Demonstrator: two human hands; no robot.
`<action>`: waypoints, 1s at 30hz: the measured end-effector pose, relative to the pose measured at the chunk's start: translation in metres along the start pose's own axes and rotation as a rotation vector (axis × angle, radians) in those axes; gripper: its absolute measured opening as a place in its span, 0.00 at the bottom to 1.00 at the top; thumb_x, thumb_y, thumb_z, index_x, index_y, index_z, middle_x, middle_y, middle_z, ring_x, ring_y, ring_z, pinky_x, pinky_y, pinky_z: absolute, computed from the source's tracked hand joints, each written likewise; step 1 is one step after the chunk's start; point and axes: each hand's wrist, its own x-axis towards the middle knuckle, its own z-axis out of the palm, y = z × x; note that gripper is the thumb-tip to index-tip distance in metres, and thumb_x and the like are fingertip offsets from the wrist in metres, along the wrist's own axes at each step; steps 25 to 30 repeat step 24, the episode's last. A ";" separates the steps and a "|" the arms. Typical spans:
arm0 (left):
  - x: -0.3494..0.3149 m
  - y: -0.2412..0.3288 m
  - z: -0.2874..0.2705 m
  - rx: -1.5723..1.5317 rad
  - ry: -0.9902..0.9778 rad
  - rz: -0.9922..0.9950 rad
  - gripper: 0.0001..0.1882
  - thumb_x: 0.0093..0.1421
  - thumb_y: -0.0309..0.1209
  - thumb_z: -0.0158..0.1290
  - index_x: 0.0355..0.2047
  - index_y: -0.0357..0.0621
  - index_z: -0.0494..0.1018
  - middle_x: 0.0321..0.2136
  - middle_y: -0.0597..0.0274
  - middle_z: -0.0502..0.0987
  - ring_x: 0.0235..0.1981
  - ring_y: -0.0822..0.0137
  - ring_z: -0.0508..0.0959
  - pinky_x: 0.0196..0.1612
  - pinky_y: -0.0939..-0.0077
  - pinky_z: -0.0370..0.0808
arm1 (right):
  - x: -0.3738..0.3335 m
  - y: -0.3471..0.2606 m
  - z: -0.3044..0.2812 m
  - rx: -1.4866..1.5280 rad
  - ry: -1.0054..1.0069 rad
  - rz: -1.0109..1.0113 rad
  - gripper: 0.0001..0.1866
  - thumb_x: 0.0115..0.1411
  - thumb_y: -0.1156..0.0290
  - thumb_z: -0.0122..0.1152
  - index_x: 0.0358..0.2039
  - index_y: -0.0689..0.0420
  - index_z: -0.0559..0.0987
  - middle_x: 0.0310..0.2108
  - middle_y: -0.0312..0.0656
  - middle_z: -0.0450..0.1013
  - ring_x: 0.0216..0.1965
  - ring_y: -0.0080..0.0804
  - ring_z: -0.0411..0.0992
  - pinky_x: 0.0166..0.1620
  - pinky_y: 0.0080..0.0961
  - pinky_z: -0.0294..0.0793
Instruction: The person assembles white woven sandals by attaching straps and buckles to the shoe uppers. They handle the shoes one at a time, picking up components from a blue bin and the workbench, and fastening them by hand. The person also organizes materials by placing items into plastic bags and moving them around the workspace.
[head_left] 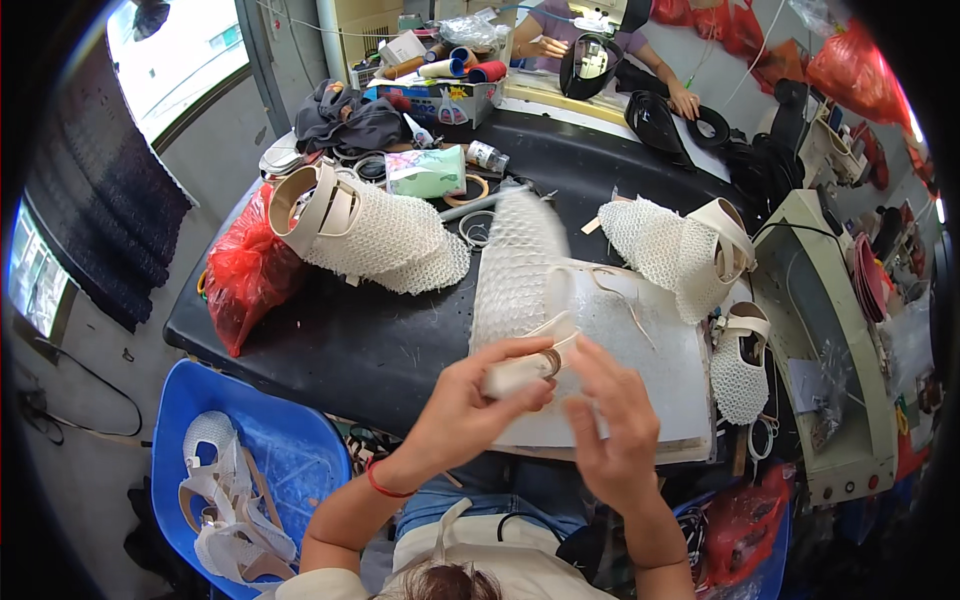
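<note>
My left hand [475,395] is closed on the smooth cream strap of a woven white shoe upper [515,265]. The textured part of this upper stands up beyond my fingers, smeared by motion. A small brown ring-shaped thing shows by the left fingertips; whether it is worn or part of the strap I cannot tell. My right hand [615,425] is beside the strap with thumb and fingers apart, its fingertips close to the cream edge; whether they touch it is unclear. Beneath both hands lies a pale work board [630,350] on the black table [390,335].
Stacked woven uppers [375,235] stand at left, with more uppers [670,245] at right. A red plastic bag [250,275] hangs over the table's left edge. A blue tub [315,455] holds further uppers. Across the table, another person's hand [684,102] rests near black pieces.
</note>
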 end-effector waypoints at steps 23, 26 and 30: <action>0.005 -0.019 0.003 0.163 0.144 0.193 0.15 0.54 0.20 0.54 0.44 0.36 0.72 0.32 0.62 0.71 0.34 0.75 0.74 0.42 0.80 0.74 | 0.001 0.000 0.014 0.544 0.012 0.399 0.10 0.59 0.77 0.53 0.42 0.62 0.74 0.25 0.36 0.73 0.17 0.14 0.67 0.19 0.11 0.65; 0.006 -0.022 0.005 0.219 0.161 0.242 0.15 0.54 0.21 0.55 0.44 0.38 0.73 0.33 0.61 0.71 0.36 0.72 0.75 0.42 0.80 0.74 | 0.003 0.001 0.012 0.537 0.030 0.393 0.10 0.59 0.77 0.53 0.42 0.62 0.74 0.25 0.36 0.73 0.17 0.14 0.67 0.19 0.11 0.65; 0.006 -0.022 0.005 0.219 0.161 0.242 0.15 0.54 0.21 0.55 0.44 0.38 0.73 0.33 0.61 0.71 0.36 0.72 0.75 0.42 0.80 0.74 | 0.003 0.001 0.012 0.537 0.030 0.393 0.10 0.59 0.77 0.53 0.42 0.62 0.74 0.25 0.36 0.73 0.17 0.14 0.67 0.19 0.11 0.65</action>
